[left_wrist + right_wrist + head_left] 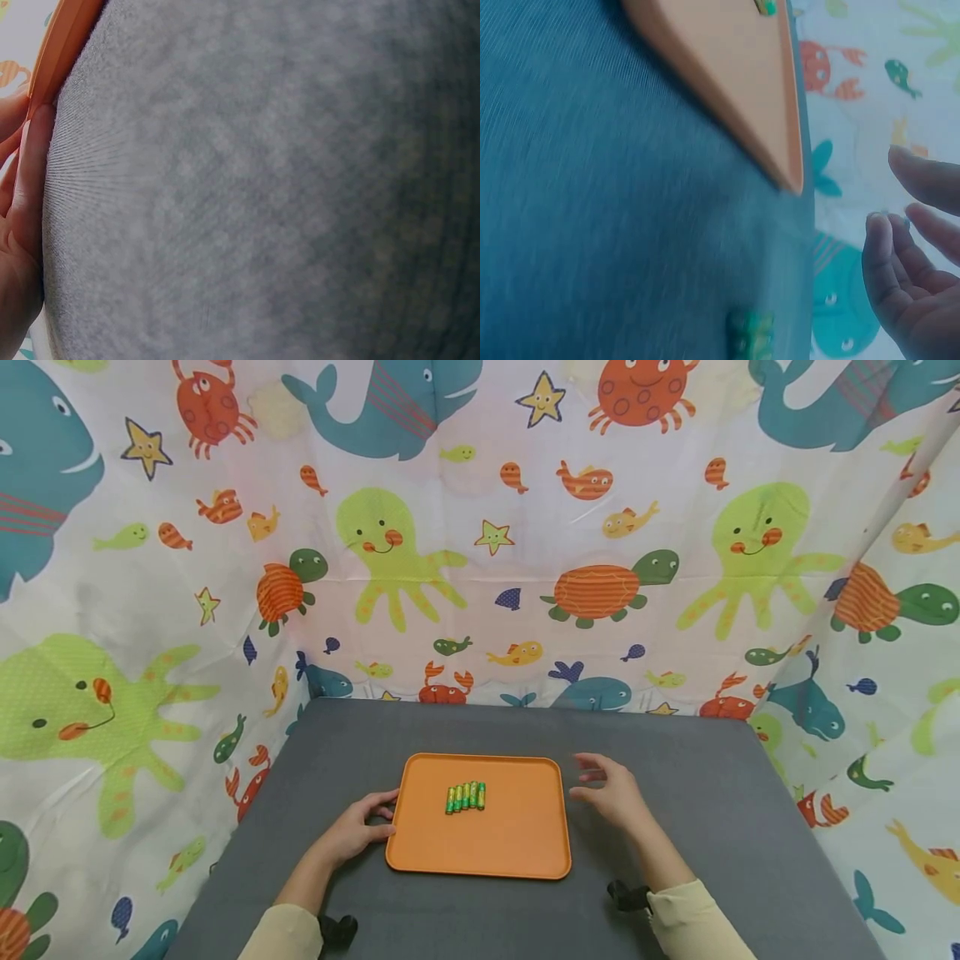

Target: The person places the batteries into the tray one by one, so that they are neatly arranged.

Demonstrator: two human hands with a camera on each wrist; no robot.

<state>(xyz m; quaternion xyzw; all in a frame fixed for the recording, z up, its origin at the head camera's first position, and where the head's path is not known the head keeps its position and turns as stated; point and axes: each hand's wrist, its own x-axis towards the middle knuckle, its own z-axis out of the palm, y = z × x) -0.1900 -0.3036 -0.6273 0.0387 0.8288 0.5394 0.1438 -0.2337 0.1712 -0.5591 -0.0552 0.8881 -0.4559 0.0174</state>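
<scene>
- Head view, backdrop: sea-creature-print curtain (480, 593), behind the table.
- Tabletop (667, 768): grey, under everything handled.
- Orange rectangular tray (517, 831): flat on the tabletop; we judge a level tray best, as tilting could roll its load.
- Left hand (357, 828): fingers relaxed, touching the tray's left edge; we would steady lightly, without lifting.
- Right hand (617, 789): just beside the tray's right edge, apart from it; fingers loosely bent, no grasped object visible; we would approach low and slowly.
- Five green-and-yellow cylindrical batteries (466, 797): lying side by side in the tray, left of centre; we would pinch singly, sparing the row.
</scene>
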